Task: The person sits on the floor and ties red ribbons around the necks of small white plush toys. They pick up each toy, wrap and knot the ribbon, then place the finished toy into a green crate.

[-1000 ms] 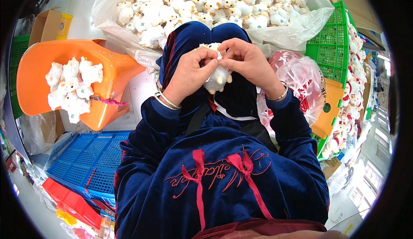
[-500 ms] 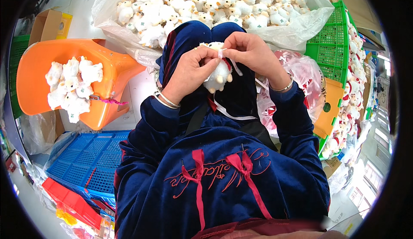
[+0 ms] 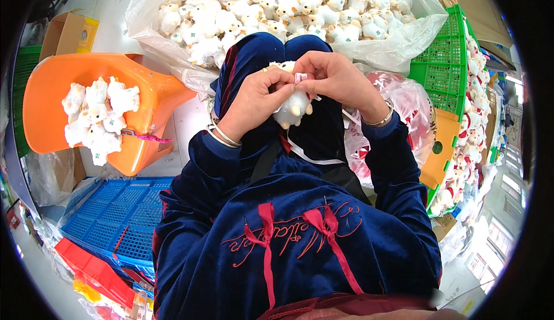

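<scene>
A small white plush animal (image 3: 292, 111) hangs over my lap, its feet toward me and its head partly hidden behind my fingers. My left hand (image 3: 254, 100) is closed beside its neck, thumb and forefinger pinching a narrow white ribbon (image 3: 300, 78). From the other side my right hand (image 3: 337, 82) pinches the same ribbon, thumb and forefinger nearly meeting those of the left. A short ribbon loop stands up between the fingertips; whether it is knotted I cannot tell. Another white ribbon (image 3: 311, 157) lies loose across my lap.
Beyond my knees, a large clear plastic bag (image 3: 398, 52) holds many white plush animals. Several more lie on an orange plastic stool (image 3: 49, 109) at left. Blue crates (image 3: 109, 216) stand near left. At right are a bag of red-and-white pieces (image 3: 412, 109) and a green crate (image 3: 441, 60).
My right fingertips have come in closer to the left ones. The ribbon end that hung loose at right and the red piece at the toy's neck are now mostly covered.
</scene>
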`<act>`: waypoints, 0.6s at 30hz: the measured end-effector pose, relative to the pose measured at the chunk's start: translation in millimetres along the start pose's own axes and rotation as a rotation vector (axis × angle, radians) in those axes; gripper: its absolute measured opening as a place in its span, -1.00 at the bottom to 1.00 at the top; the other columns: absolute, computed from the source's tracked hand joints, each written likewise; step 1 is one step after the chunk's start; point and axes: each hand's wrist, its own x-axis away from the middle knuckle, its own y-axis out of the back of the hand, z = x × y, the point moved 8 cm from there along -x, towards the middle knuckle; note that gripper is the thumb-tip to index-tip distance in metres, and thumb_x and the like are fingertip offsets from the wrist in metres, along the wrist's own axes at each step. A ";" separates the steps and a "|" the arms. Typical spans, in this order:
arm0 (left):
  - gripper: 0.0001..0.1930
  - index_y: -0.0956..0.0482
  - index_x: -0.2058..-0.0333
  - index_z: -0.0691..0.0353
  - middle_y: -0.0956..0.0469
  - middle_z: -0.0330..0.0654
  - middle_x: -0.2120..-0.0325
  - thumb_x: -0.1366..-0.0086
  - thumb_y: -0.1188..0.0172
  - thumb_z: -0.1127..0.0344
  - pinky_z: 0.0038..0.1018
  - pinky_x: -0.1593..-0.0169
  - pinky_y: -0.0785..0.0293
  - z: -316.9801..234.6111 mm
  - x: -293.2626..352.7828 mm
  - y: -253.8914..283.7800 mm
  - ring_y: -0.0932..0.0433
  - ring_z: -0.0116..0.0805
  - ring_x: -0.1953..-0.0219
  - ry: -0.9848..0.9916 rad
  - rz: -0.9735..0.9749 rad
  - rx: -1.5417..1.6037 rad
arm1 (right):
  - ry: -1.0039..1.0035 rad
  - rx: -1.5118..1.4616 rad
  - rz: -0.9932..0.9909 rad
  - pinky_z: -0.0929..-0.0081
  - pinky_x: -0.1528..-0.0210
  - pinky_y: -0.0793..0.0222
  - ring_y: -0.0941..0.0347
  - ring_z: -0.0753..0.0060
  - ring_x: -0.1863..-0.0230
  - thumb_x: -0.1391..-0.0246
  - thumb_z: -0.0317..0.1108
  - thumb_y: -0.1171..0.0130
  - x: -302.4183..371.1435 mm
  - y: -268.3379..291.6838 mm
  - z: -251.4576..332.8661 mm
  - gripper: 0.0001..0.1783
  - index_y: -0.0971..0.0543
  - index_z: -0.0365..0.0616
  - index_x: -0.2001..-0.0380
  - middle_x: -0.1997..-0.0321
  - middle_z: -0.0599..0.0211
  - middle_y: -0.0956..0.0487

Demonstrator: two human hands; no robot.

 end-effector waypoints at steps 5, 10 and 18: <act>-0.83 -0.69 0.14 0.35 -0.57 -0.30 0.31 -0.37 -0.30 0.39 -0.61 0.17 -0.45 -1.5 -0.3 0.6 -0.51 -0.60 0.29 -0.014 -0.005 -0.009 | 0.013 -0.043 -0.056 0.66 0.29 -0.48 -0.57 0.65 0.34 -0.25 -0.43 -0.30 2.8 0.8 -4.8 -0.80 -0.62 -0.31 0.13 0.32 0.39 -0.64; -0.83 -0.69 0.14 0.34 -0.57 -0.28 0.33 -0.38 -0.29 0.38 -0.60 0.19 -0.44 -4.3 0.2 0.3 -0.50 -0.58 0.32 -0.037 -0.026 0.013 | 0.050 -0.075 -0.064 0.62 0.22 -0.52 -0.60 0.61 0.29 -0.27 -0.43 -0.26 6.0 6.6 -6.5 -0.79 -0.63 -0.33 0.10 0.27 0.32 -0.68; -0.84 -0.70 0.18 0.32 -0.56 -0.27 0.40 -0.38 -0.28 0.34 -0.56 0.26 -0.42 -1.9 -0.3 0.2 -0.48 -0.57 0.39 -0.080 -0.038 0.028 | 0.040 -0.149 -0.061 0.63 0.19 -0.53 -0.63 0.59 0.26 -0.28 -0.44 -0.24 8.8 5.9 -1.4 -0.79 -0.65 -0.34 0.09 0.27 0.28 -0.70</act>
